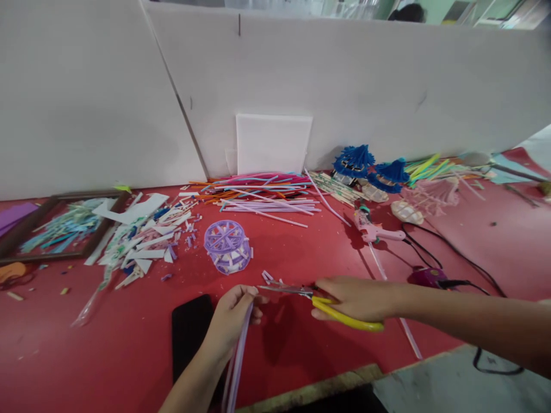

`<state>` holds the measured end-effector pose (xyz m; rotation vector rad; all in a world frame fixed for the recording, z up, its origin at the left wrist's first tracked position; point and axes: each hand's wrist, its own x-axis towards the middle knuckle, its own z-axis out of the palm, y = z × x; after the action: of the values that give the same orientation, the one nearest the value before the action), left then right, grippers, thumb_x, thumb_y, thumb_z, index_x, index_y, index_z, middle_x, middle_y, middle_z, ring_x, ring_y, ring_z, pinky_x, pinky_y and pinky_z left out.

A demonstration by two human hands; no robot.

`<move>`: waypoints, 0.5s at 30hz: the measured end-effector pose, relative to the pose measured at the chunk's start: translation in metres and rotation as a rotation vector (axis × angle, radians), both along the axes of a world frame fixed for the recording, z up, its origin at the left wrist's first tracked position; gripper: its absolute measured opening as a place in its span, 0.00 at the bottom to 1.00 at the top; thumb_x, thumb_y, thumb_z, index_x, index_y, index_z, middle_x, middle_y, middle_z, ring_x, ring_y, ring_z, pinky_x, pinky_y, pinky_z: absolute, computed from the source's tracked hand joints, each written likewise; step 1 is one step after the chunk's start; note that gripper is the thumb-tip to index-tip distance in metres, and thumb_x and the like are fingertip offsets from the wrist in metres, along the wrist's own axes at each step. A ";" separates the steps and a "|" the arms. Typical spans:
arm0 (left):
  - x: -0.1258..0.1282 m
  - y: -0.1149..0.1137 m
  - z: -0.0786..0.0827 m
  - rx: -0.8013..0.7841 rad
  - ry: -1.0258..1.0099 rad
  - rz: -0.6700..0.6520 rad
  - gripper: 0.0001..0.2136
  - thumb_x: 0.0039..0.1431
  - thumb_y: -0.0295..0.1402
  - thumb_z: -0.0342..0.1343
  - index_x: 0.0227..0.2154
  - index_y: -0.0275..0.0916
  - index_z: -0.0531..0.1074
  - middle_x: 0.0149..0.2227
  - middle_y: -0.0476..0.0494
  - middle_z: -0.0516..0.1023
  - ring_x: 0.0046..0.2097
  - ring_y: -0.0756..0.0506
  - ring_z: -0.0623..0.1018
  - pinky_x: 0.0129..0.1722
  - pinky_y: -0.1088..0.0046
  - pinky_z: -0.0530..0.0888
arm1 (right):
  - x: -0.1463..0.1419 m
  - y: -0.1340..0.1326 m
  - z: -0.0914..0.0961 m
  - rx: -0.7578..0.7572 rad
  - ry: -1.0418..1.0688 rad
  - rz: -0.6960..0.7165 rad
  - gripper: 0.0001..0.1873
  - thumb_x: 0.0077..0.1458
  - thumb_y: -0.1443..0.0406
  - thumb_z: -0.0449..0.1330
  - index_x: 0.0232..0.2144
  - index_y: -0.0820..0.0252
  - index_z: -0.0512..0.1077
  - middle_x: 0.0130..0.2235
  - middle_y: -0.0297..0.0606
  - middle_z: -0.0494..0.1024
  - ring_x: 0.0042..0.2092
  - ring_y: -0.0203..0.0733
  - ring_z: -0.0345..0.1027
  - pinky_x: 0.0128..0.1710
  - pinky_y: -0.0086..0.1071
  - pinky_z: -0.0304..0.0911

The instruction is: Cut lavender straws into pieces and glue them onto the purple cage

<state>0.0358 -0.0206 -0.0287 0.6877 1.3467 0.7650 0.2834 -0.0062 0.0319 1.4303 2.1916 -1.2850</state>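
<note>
My left hand (237, 310) pinches a few lavender pipe cleaners (237, 367), whose long ends hang toward the table's front edge. In my right hand (344, 295) are scissors (340, 316) with yellow handles. Their blades point left and reach the fingertips of my left hand; whether they are parted is too small to tell. Short cut lavender pieces (267, 277) lie just beyond the blades. Behind them on the red table stands a small round purple cage-like piece (228, 246) with a spoked top and something white inside.
A black phone-like slab (189, 330) lies beside my left forearm. Pipe cleaners (267, 192) are heaped at the white partition (344, 74). Scraps (146, 235) and a brown frame (92, 244) are leftward. Rightward are a pink glue gun (374, 230), its cord, and blue tasselled pieces (355, 162).
</note>
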 end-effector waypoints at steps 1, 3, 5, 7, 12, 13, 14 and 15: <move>-0.001 0.000 0.000 0.001 0.001 0.008 0.13 0.42 0.40 0.62 0.25 0.37 0.68 0.25 0.47 0.80 0.21 0.53 0.73 0.23 0.78 0.71 | -0.002 -0.001 0.001 0.102 -0.073 0.004 0.19 0.55 0.50 0.54 0.35 0.62 0.69 0.33 0.43 0.76 0.31 0.42 0.68 0.27 0.30 0.55; -0.004 0.000 0.002 -0.002 0.001 0.015 0.14 0.42 0.40 0.63 0.25 0.36 0.69 0.27 0.45 0.81 0.23 0.52 0.75 0.25 0.77 0.72 | -0.004 -0.001 0.003 0.297 -0.183 -0.014 0.21 0.54 0.50 0.55 0.37 0.63 0.69 0.36 0.48 0.77 0.34 0.49 0.72 0.28 0.32 0.57; -0.008 0.000 0.003 -0.007 -0.005 0.017 0.15 0.42 0.41 0.64 0.26 0.36 0.69 0.28 0.43 0.82 0.24 0.51 0.75 0.25 0.76 0.73 | -0.003 0.002 0.001 0.414 -0.235 -0.038 0.22 0.54 0.50 0.55 0.38 0.63 0.70 0.36 0.48 0.78 0.36 0.51 0.73 0.29 0.33 0.57; -0.012 0.000 0.004 -0.012 -0.013 0.021 0.16 0.41 0.42 0.65 0.25 0.36 0.69 0.28 0.43 0.81 0.23 0.52 0.75 0.24 0.76 0.72 | 0.002 0.008 -0.005 0.463 -0.287 -0.086 0.21 0.55 0.50 0.54 0.36 0.62 0.72 0.33 0.47 0.79 0.34 0.51 0.74 0.27 0.33 0.56; -0.015 0.000 0.001 -0.007 -0.027 0.030 0.17 0.40 0.43 0.66 0.25 0.35 0.69 0.27 0.44 0.81 0.21 0.53 0.72 0.22 0.77 0.71 | 0.013 0.024 -0.039 0.522 -0.390 -0.242 0.20 0.54 0.52 0.57 0.28 0.64 0.74 0.27 0.49 0.78 0.28 0.51 0.75 0.24 0.33 0.55; -0.015 0.001 0.000 -0.003 -0.029 0.034 0.17 0.40 0.43 0.66 0.25 0.35 0.69 0.26 0.45 0.81 0.21 0.53 0.72 0.21 0.77 0.70 | 0.014 0.025 -0.046 0.538 -0.390 -0.281 0.19 0.55 0.53 0.57 0.28 0.65 0.74 0.27 0.49 0.78 0.28 0.51 0.74 0.24 0.33 0.57; -0.014 0.001 0.000 0.001 -0.030 0.039 0.17 0.40 0.43 0.65 0.25 0.35 0.69 0.26 0.45 0.80 0.21 0.53 0.71 0.21 0.78 0.70 | 0.013 0.025 -0.051 0.562 -0.387 -0.321 0.18 0.55 0.54 0.57 0.29 0.66 0.74 0.28 0.49 0.78 0.29 0.52 0.75 0.25 0.34 0.59; -0.014 0.002 -0.001 0.004 -0.031 0.046 0.17 0.41 0.43 0.65 0.25 0.35 0.69 0.26 0.46 0.80 0.20 0.54 0.71 0.20 0.78 0.70 | 0.012 0.024 -0.054 0.595 -0.380 -0.356 0.17 0.56 0.56 0.58 0.32 0.67 0.74 0.30 0.51 0.78 0.32 0.53 0.75 0.28 0.35 0.62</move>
<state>0.0217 -0.0186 -0.0299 0.6471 1.3369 0.8128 0.2951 0.0173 -0.0218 2.1434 2.1981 -0.3624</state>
